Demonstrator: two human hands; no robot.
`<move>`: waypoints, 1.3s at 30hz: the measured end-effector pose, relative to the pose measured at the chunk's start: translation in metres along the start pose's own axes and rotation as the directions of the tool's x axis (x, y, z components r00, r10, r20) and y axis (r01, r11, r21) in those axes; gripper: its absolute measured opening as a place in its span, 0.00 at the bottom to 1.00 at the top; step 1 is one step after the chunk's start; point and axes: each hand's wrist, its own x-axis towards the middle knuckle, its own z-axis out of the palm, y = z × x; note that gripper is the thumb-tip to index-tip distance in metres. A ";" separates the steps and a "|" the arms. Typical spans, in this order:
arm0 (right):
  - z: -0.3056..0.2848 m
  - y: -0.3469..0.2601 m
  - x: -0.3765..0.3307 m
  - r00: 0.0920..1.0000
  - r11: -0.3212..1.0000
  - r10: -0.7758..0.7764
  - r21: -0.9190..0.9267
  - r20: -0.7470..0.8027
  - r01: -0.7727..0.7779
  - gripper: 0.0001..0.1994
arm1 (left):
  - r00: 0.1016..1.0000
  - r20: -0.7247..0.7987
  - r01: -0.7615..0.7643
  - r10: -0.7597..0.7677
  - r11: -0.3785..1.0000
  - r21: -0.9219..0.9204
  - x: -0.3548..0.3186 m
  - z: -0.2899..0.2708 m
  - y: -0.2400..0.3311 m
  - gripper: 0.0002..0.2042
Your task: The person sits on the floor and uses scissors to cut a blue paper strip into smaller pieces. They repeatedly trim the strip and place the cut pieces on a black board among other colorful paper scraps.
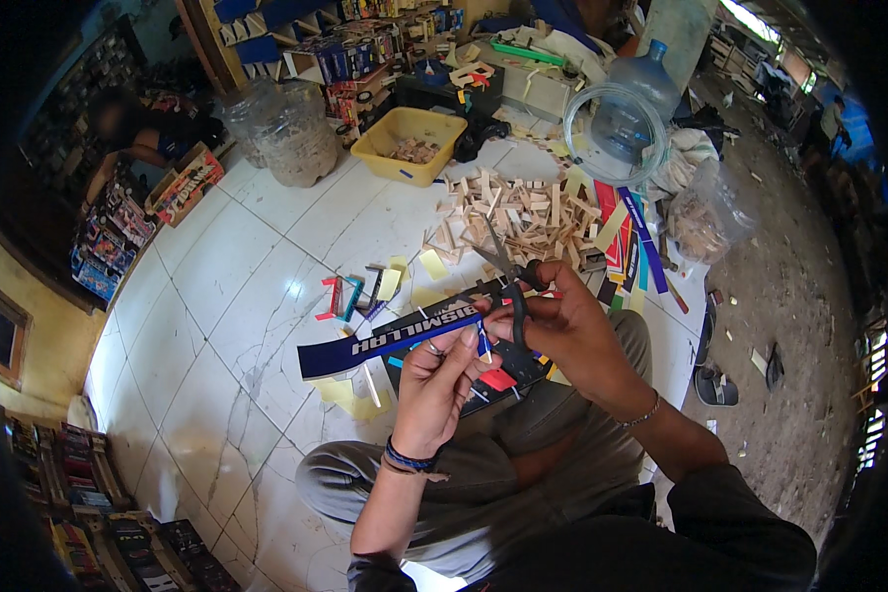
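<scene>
A blue sticker strip [328, 358] with pale lettering stretches leftward from my fingers over my lap. Its right end is pinched by my left hand [434, 390], where a short blue piece bends down at the fingertips. My right hand [577, 340] keeps a pair of scissors [501, 259] hooked in its fingers, black handles in the grip and blades pointing up and away. The thumb and fingertips of that hand also meet the strip's right end. Below both hands lies a dark board [434, 333], partly hidden, with small coloured pieces on it.
Beyond my hands is a heap of small wooden pieces [523, 207]. Coloured strips [641, 237] lie to its right. Farther off are a yellow basin [409, 168], clear plastic containers [301, 138] and a large water jug [651, 89]. Sandals [715, 386] lie right; a person sits far left.
</scene>
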 end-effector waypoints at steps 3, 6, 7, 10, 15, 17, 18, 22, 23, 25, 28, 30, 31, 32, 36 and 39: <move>-0.001 0.001 -0.001 1.000 0.999 -0.020 -0.040 0.010 0.020 0.23 | 0.999 -0.036 0.008 -0.007 0.999 0.032 0.001 -0.001 -0.001 0.13; -0.004 0.002 -0.004 0.992 0.969 -0.121 -0.221 -0.032 0.111 0.25 | 0.996 -0.081 -0.023 0.031 0.995 0.098 0.000 -0.003 -0.002 0.12; -0.007 0.002 -0.008 0.982 0.920 -0.180 -0.363 -0.063 0.146 0.25 | 0.992 -0.118 -0.026 0.041 0.991 0.130 0.000 -0.004 -0.002 0.12; -0.014 0.002 -0.014 0.923 0.648 -0.383 -0.700 0.043 0.302 0.26 | 0.982 -0.145 -0.106 0.119 0.990 0.095 0.003 -0.008 -0.002 0.11; -0.021 0.004 -0.032 0.923 0.417 -0.363 -0.863 0.130 0.286 0.23 | 0.964 -0.213 -0.135 0.160 0.983 0.127 0.003 -0.019 0.002 0.10; -0.022 0.003 -0.038 0.939 0.331 -0.310 -0.909 0.149 0.253 0.22 | 0.963 -0.181 -0.176 0.200 0.974 0.141 0.003 -0.021 0.001 0.11; -0.022 0.003 -0.038 0.934 0.316 -0.325 -0.914 0.148 0.254 0.21 | 0.958 -0.170 -0.206 0.231 0.967 0.151 0.003 -0.022 0.000 0.11; -0.021 0.004 -0.033 0.913 0.284 -0.378 -0.920 0.153 0.272 0.20 | 0.959 -0.121 -0.236 0.257 0.958 0.163 0.005 -0.024 -0.004 0.13; -0.021 0.004 -0.032 0.907 0.282 -0.390 -0.917 0.161 0.284 0.19 | 0.962 -0.122 -0.223 0.244 0.961 0.163 0.005 -0.025 -0.004 0.13; -0.021 0.003 -0.030 0.907 0.275 -0.389 -0.919 0.163 0.283 0.19 | 0.962 -0.148 -0.204 0.229 0.965 0.166 0.005 -0.026 -0.005 0.13; -0.020 0.003 -0.030 0.914 0.300 -0.376 -0.913 0.153 0.276 0.18 | 0.973 -0.133 -0.178 0.191 0.979 0.105 0.006 -0.029 -0.004 0.14; -0.019 0.004 -0.030 0.923 0.325 -0.361 -0.909 0.136 0.261 0.18 | 0.975 -0.106 -0.180 0.193 0.976 0.121 0.007 -0.029 -0.004 0.14; -0.019 0.004 -0.030 0.927 0.336 -0.353 -0.908 0.126 0.252 0.18 | 0.975 -0.120 -0.173 0.187 0.978 0.119 0.007 -0.028 -0.004 0.14; -0.019 0.004 -0.031 0.932 0.347 -0.343 -0.906 0.117 0.242 0.17 | 0.972 -0.157 -0.153 0.172 0.980 0.128 0.007 -0.028 -0.004 0.14; -0.020 0.005 -0.032 0.924 0.334 -0.366 -0.912 0.108 0.239 0.17 | 0.974 -0.179 -0.123 0.136 0.989 0.079 0.010 -0.025 -0.002 0.10; -0.022 0.004 -0.033 0.935 0.345 -0.341 -0.913 0.094 0.218 0.17 | 0.973 -0.197 -0.112 0.122 0.992 0.059 0.010 -0.023 0.000 0.09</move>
